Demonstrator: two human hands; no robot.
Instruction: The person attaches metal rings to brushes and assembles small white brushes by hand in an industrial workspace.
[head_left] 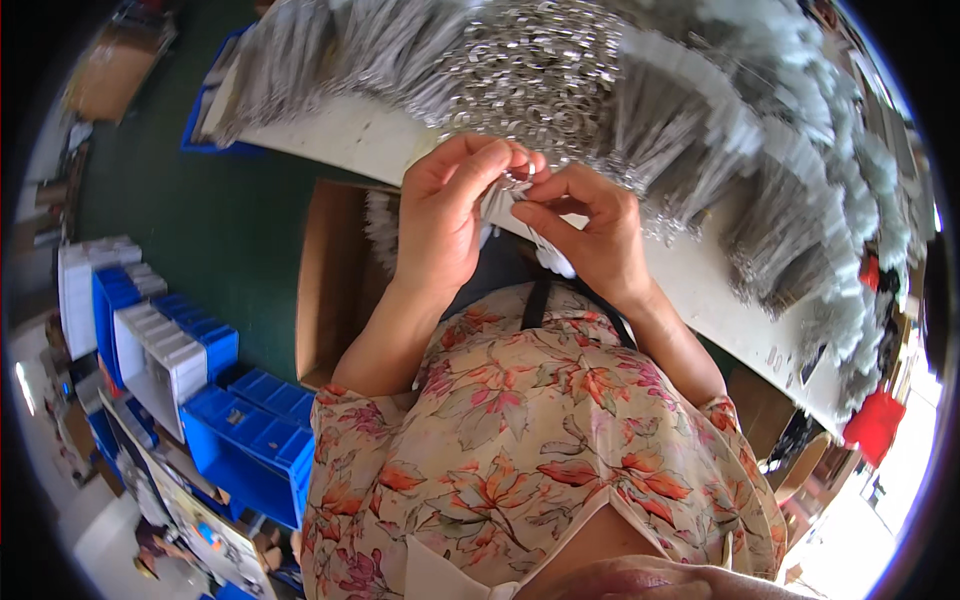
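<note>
"Threading wires (pixel 499 206) onto a ring (pixel 515 182), by the look of it?"

"Probably. The left hand (pixel 446 196) is pinching the ring, its grip together on it."

"And the right hand (pixel 598 228)?"

"Its grip is clamping the wires close by the ring, thumb against fingers. A white tuft (pixel 554 263) is hanging below."

"Where are they holding all this?"

"In the air, at the near edge of the counter (pixel 335 133), near the heap (pixel 535 70) of rings."

"What is the next move calling for?"

"Keeping the ring steady while guiding the wires, I'd say. Whether its ends are parting, I cannot tell."
</note>
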